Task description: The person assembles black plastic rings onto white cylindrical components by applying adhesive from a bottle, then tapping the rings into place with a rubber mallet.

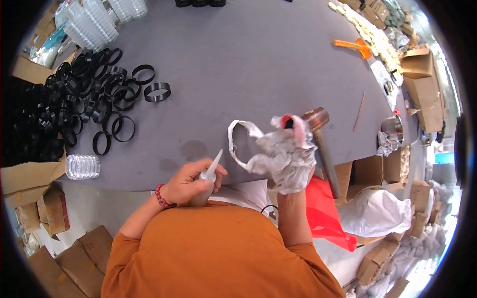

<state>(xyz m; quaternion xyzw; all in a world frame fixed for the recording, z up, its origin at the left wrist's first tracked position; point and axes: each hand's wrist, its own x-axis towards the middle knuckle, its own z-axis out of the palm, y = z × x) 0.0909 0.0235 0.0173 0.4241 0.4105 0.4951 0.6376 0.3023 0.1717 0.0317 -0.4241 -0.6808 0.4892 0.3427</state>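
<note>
My left hand (191,181) is closed around a translucent squeeze bottle (202,195), near the front edge of the table. Its long pointed nozzle (214,162) sticks up and tilts to the right. My right hand (294,195) is mostly covered by a crumpled whitish-grey rag (283,156), bunched up with a pink patch on top. A loose white loop of the rag hangs out to the left over the table. The fingers of that hand are hidden, but the rag is held in it. Just right of the rag lies a mallet (317,119), its handle slanting toward the table edge.
Black rings (119,92) lie heaped on the left of the grey tabletop (238,64). Clear round plastic pieces (83,167) are stacked at the left front edge. An orange-handled scraper (350,44), a thin stick (359,111) and a metal cup (392,128) are on the right.
</note>
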